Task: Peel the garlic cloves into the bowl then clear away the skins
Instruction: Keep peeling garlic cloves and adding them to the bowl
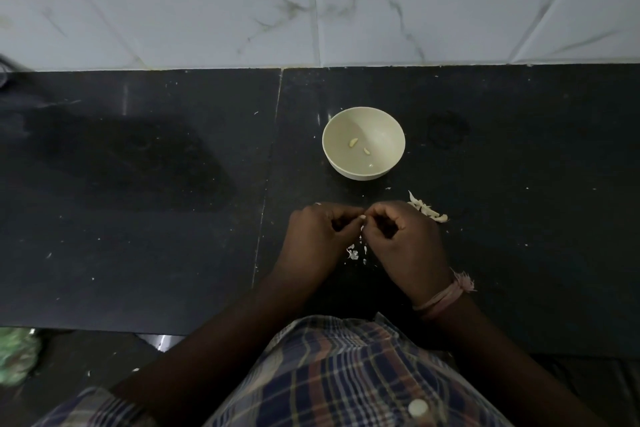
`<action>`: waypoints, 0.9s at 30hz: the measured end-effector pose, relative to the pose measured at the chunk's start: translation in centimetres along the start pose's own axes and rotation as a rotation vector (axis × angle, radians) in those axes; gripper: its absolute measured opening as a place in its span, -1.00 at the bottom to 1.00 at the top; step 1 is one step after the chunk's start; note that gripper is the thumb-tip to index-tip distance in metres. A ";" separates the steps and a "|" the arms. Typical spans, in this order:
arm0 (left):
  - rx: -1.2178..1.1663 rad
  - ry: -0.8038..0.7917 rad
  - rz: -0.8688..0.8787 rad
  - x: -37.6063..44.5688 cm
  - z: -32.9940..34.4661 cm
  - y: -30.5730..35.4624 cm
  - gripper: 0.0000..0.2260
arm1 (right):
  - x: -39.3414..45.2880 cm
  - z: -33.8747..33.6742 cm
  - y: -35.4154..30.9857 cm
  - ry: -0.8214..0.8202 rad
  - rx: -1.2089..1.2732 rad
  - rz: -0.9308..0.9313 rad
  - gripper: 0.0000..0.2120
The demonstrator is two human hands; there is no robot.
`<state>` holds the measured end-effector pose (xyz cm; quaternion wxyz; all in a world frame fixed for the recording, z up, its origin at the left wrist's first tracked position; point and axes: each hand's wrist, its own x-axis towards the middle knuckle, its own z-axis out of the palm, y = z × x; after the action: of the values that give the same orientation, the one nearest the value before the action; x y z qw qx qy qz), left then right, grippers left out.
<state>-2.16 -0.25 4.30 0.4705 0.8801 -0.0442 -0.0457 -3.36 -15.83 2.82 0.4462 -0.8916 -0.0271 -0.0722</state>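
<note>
Two hands meet over the middle of the dark bench in the head view, curled toward each other with their fingertips almost touching. Between them sits a small pale garlic clove (362, 217), pinched by the curled fingers and thumb of the left hand (317, 236) on one side and those of the right hand (405, 239) on the other; how much of the clove is already bare cannot be told, since the fingers cover most of it. Beyond the hands, toward the back edge of the bench and the tiled wall (311, 3), stands a cream bowl (381, 125), upright, with a few small peeled pieces (353, 142) lying on its floor. A little heap of garlic skins (427, 210) lies on the bench just beside the right hand's knuckles, on the side nearer the bowl. More loose skin flakes (353, 253) lie directly under the gap between the two hands. The right wrist carries a pinkish thread band (441, 298). A plaid shirt (346, 374) fills the near edge of the view. Something green and blurred (15, 354) shows below the front edge at the left corner; what it is cannot be told.
</note>
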 end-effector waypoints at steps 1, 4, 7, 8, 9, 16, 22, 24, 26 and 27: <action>0.000 0.005 -0.005 -0.1 0.0 0.1 -0.84 | 0.1 -0.1 -0.1 -0.009 -0.017 -0.020 -0.96; 0.000 0.022 -0.012 0.0 -0.3 0.1 -0.85 | 0.5 -0.1 -0.2 -0.027 -0.061 -0.050 -0.93; 0.013 -0.019 0.013 0.2 -0.5 0.0 -0.83 | 0.4 0.0 -0.1 -0.032 -0.071 -0.047 -0.91; 0.003 -0.030 0.013 0.2 -0.6 -0.1 -0.83 | 0.4 0.0 0.0 -0.029 -0.066 -0.042 -0.92; -0.014 -0.036 0.008 0.2 -0.7 -0.2 -0.84 | 0.4 0.0 0.0 -0.024 -0.062 -0.034 -0.93; -0.145 -0.067 -0.019 0.1 -0.5 -0.7 -0.83 | 0.2 0.3 -0.5 -0.011 0.132 0.204 -0.93; -0.239 -0.009 -0.069 -0.5 0.1 -0.8 -0.89 | 0.1 0.2 -1.1 -0.042 0.472 0.444 -0.90; -0.200 0.042 -0.037 -0.7 0.3 -0.9 -0.88 | 0.0 0.4 -1.4 -0.056 0.554 0.493 -0.90; -0.179 0.109 -0.015 -0.7 0.4 -0.9 -0.88 | -0.1 0.5 -1.6 -0.056 0.631 0.534 -0.88; -0.188 0.126 -0.020 -0.8 0.5 -0.8 -0.88 | 0.0 0.6 -1.7 -0.048 0.668 0.550 -0.87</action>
<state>-2.95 -0.15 3.40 0.5523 0.8337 -0.0012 0.0012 -3.53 -14.34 3.83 0.7122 -0.6736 0.1793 0.0831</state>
